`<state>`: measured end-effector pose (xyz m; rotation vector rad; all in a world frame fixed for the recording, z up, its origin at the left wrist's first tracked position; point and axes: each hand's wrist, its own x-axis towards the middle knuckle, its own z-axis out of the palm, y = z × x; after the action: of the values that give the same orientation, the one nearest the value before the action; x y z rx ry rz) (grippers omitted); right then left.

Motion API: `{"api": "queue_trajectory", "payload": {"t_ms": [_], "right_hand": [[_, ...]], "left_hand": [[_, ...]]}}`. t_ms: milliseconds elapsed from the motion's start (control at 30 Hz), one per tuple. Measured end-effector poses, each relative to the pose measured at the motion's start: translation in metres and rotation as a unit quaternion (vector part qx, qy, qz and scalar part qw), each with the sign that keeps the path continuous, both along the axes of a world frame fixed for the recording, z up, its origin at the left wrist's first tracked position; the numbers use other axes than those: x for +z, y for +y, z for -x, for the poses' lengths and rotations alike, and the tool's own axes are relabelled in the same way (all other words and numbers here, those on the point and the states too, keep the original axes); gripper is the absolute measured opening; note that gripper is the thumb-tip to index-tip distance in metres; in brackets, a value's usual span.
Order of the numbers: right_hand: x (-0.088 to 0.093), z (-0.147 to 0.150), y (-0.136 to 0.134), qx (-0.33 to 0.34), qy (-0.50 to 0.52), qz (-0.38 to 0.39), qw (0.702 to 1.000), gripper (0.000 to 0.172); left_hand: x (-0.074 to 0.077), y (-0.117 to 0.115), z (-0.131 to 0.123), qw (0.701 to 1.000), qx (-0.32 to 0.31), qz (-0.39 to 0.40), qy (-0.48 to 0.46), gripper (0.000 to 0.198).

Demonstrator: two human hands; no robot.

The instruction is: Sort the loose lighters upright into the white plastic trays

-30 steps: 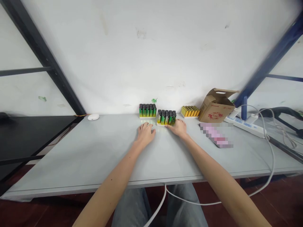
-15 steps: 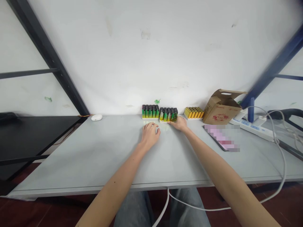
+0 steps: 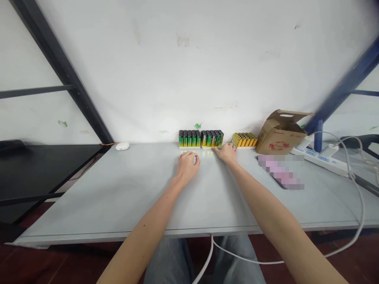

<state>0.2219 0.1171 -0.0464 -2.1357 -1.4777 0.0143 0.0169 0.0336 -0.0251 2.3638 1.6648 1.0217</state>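
Note:
Two blocks of upright green-and-black batteries stand side by side near the wall, the left block (image 3: 189,139) and the right block (image 3: 212,139), each on a white tray. To their right is a block of yellow batteries (image 3: 244,140). My left hand (image 3: 188,166) rests on the table just in front of the left block, fingers curled and thumb near the forefinger; whether it pinches anything is hidden. Beside the front right corner of the right block lies my right hand (image 3: 227,153), its thumb apart from the fingers and pointing at the tray's front edge, with nothing held.
An open cardboard box (image 3: 278,136) stands right of the yellow batteries. A phone with a blurred screen (image 3: 280,172) lies before it. Farther right are a white power strip (image 3: 322,161) and cables. A small white case (image 3: 122,146) sits at the table's back left.
The right block has shifted slightly back, more level with the left block. My right hand has moved off its side a little to the right. The view has shifted slightly.

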Motion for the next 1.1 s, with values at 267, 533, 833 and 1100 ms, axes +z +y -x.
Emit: {"api": "queue_trajectory", "payload": {"t_ms": [267,533,833,1100], "right_hand": [[-0.001,0.009,-0.023,0.031,-0.009,-0.005,0.999,0.059],[-0.002,0.045,-0.047,0.304,0.065,-0.093,0.946,0.05],[-0.001,0.066,-0.025,0.307,0.105,0.007,0.946,0.075],[0.006,0.076,-0.015,0.305,0.102,0.043,0.946,0.081]], "left_hand": [[-0.004,0.011,0.014,0.992,0.091,0.078,0.025,0.029],[-0.006,0.037,0.042,0.997,0.061,0.008,-0.047,0.03],[-0.019,0.058,0.071,0.987,0.103,0.112,0.05,0.064],[-0.016,0.067,0.079,0.983,0.043,0.175,0.027,0.075]]}}
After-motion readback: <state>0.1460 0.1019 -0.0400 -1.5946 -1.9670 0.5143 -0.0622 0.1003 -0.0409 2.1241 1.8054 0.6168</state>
